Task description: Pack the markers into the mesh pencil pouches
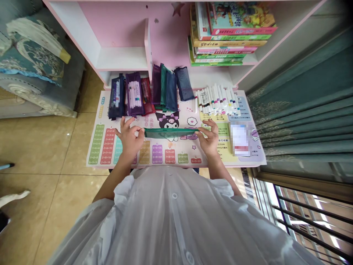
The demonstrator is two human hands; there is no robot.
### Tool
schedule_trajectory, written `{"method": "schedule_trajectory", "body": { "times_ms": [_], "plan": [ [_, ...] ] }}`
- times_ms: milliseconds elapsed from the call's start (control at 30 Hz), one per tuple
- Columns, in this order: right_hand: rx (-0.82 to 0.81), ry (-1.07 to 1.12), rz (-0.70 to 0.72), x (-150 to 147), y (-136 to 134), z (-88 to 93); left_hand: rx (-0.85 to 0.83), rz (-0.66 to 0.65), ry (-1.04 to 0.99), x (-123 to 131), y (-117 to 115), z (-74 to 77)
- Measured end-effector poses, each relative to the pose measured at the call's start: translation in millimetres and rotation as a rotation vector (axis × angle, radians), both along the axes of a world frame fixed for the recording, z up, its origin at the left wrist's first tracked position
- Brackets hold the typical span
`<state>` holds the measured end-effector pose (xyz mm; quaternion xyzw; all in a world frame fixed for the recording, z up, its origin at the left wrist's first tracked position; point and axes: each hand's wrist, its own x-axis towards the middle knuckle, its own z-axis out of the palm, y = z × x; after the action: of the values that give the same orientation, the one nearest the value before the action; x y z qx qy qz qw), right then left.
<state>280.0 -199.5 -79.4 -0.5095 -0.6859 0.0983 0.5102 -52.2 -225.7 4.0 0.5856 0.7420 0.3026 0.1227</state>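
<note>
A green mesh pouch [171,133] is stretched sideways between both hands above the desk mat. My left hand [130,137] pinches its left end, other fingers raised. At the right end, my right hand [207,138] pinches the pouch between thumb and finger. Behind it lie filled pouches: a dark blue one [117,96], a purple one with white markers [134,94] and a red one [148,96]. Flat purple, green [163,86] and blue pouches are piled beside them, with another dark blue pouch [184,84] to their right. Many white markers [217,100] lie in a heap at the back right.
A phone-like device [240,140] with a blurred screen rests at the mat's right. Stacked books [228,40] stand on the pink and white shelf [122,59] behind. A green curtain [300,92] hangs at the right, and an armchair [35,70] is at the left.
</note>
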Motion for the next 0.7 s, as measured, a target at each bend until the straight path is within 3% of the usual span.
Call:
{"method": "schedule_trajectory", "body": {
  "times_ms": [500,700],
  "plan": [
    [-0.014,0.012,0.019,1.3,1.8,-2.9,-0.012,-0.007,0.019,-1.3,-0.2,-0.5],
    [-0.062,0.019,0.148,5.4,7.5,9.3,0.002,-0.094,0.089,-2.1,6.3,17.8]
  ]
}}
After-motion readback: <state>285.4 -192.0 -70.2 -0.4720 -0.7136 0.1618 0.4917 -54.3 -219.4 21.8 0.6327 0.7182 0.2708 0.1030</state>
